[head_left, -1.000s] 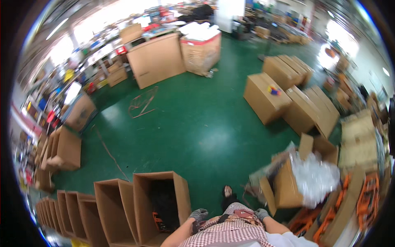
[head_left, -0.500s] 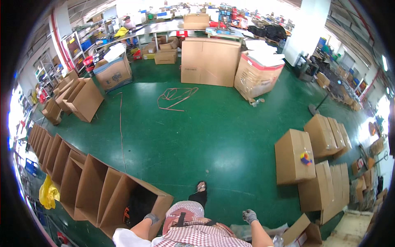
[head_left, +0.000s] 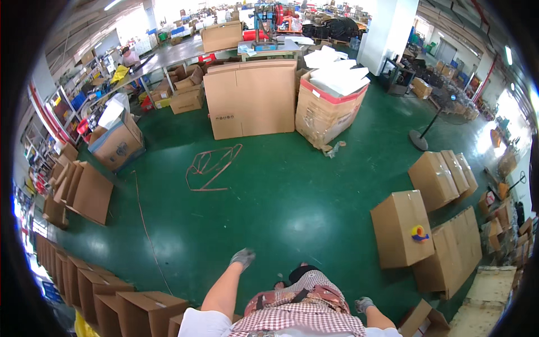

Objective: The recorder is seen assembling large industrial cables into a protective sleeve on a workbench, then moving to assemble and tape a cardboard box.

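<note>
My left hand [head_left: 243,258], in a grey work glove, swings forward over the green floor [head_left: 269,208]. Its fingers are loosely apart, a little smeared, and nothing shows in them. Lower and to the right hangs my right hand [head_left: 364,304], also gloved, its fingers loosely bent with no object visible. Neither hand touches a box. A row of open cardboard boxes [head_left: 151,303] runs along the lower left, nearest my left arm. By my right hand lies an open carton [head_left: 418,319]. A yellow and blue tape dispenser [head_left: 419,233] rests on a tall closed carton [head_left: 396,230] to the right.
Pink strapping [head_left: 210,188] lies loose on the floor ahead. Beyond it stand flat cardboard sheets [head_left: 252,101] and a large carton [head_left: 325,115] stuffed with white sheets. More cartons [head_left: 435,177] stand at right, near a round-based pole stand [head_left: 418,140]. Folded boxes [head_left: 90,191] stand left.
My view has shifted forward and turned rightward. The left hand has come away from beside the open boxes and swung forward. The strapping and far cardboard now appear closer.
</note>
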The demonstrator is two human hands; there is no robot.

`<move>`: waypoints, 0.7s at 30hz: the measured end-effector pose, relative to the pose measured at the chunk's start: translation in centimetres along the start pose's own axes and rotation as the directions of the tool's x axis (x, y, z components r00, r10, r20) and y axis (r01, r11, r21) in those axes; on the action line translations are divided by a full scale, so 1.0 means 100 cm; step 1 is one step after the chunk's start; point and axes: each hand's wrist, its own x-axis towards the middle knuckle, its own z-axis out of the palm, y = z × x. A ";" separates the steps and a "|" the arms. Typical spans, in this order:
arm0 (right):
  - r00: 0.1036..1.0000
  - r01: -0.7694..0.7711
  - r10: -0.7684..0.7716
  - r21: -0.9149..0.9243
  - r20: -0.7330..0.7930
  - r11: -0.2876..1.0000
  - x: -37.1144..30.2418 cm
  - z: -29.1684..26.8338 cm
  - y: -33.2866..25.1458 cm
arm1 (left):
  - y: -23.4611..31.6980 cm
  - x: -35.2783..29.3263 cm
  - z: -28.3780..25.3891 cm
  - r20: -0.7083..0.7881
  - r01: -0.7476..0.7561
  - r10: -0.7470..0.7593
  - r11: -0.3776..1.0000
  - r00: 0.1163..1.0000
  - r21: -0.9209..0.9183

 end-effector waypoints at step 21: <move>0.542 0.810 -0.142 -0.560 0.828 -0.173 -0.278 0.843 -0.291 | -0.028 -0.053 0.026 0.331 0.647 -0.926 -0.141 0.183 -0.749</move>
